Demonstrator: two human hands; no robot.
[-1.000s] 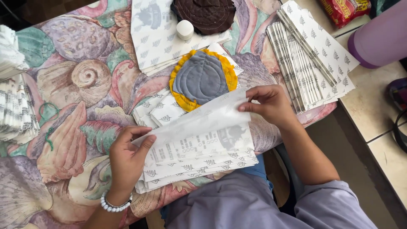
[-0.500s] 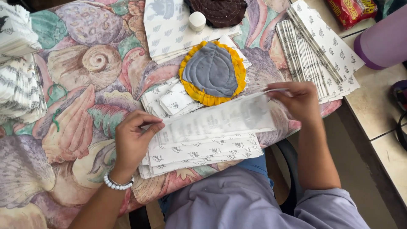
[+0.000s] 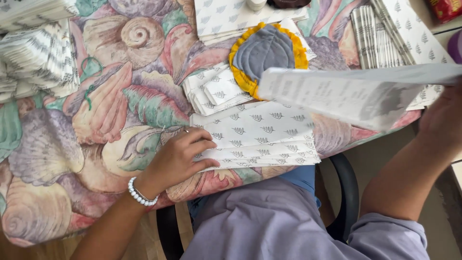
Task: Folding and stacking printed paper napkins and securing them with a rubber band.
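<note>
My left hand [image 3: 179, 156], with a white bead bracelet at the wrist, rests flat on the left end of a stack of white paper bags with a small leaf print [image 3: 262, 137] at the table's near edge. My right hand [image 3: 445, 120] is raised at the far right and holds one white paper bag [image 3: 351, 94] in the air above the stack, printed side up and blurred. A grey quilted round mat with a yellow frill [image 3: 267, 50] lies just beyond the stack.
The table wears a cloth with large shell patterns [image 3: 96, 120]. More folded leaf-print bags [image 3: 216, 89] lie by the mat, another pile [image 3: 226, 17] at the back, striped and printed piles [image 3: 385, 36] at right, and striped stacks [image 3: 33, 67] at far left. A black chair [image 3: 349, 192] is under me.
My right hand has lifted the top bag off the stack and swung it up and to the right. My left hand has slid onto the stack's left end and pressed flat.
</note>
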